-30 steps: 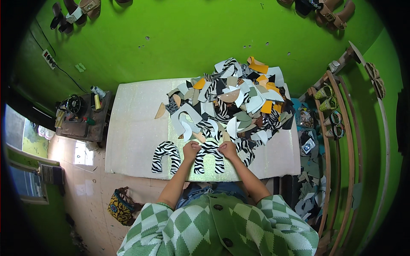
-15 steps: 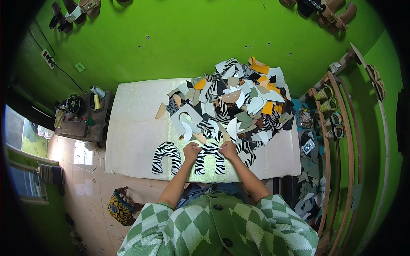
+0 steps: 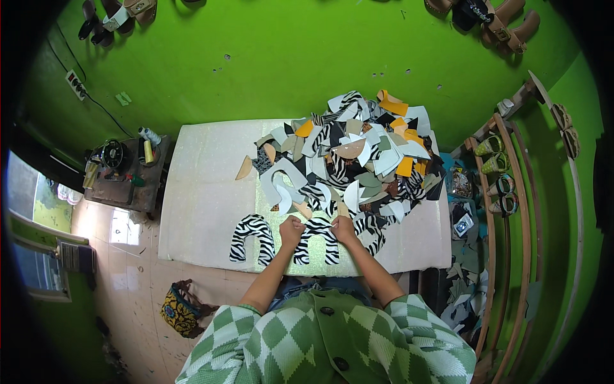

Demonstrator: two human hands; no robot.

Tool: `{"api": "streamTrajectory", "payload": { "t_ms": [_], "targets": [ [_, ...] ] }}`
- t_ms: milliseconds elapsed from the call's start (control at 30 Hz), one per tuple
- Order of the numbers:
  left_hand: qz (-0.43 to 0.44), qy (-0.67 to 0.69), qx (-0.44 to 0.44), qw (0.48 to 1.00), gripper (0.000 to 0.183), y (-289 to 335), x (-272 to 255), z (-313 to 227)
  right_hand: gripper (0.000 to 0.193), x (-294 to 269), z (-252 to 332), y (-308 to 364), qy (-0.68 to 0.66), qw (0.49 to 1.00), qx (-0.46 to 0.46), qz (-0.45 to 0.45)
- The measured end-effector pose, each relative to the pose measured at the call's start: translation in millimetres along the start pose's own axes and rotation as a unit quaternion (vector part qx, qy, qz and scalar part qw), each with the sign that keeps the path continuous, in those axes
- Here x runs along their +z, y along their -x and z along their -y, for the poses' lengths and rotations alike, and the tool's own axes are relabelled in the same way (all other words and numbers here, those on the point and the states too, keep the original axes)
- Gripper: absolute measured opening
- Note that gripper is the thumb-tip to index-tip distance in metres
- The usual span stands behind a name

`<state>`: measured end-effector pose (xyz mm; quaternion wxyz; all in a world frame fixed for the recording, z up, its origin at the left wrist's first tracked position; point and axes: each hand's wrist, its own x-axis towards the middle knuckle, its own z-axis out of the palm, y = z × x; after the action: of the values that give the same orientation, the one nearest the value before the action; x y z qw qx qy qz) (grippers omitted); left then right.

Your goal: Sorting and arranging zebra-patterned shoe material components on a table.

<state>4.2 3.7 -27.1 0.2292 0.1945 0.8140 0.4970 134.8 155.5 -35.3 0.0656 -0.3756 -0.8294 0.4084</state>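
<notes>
my left hand [image 3: 292, 231] and right hand [image 3: 343, 230] pinch the zebra-striped arch [image 3: 318, 223] at opposite shoulders. even tension should hold the span between flat.

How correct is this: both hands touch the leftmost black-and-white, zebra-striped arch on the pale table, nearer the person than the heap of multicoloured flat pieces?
Leftmost is wrong: the head view shows the left hand and right hand touching the next zebra-striped arch to the right; the leftmost arch lies untouched. The rest holds.
</notes>
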Motion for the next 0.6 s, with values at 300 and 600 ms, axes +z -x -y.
{"api": "streamTrajectory", "payload": {
  "t_ms": [300, 600],
  "targets": [
    [-0.06, -0.146, 0.096, 0.983, 0.02, 18, 4, -20, 0.02, -6, 3, 9, 0.011, 0.999, -0.011, -0.032],
    [-0.004, -0.289, 0.292, 0.912, 0.036, 51, 4, 0, 0.035, 15, 20, 69, 0.241, 0.94, -0.219, -0.1]
  ]
}}
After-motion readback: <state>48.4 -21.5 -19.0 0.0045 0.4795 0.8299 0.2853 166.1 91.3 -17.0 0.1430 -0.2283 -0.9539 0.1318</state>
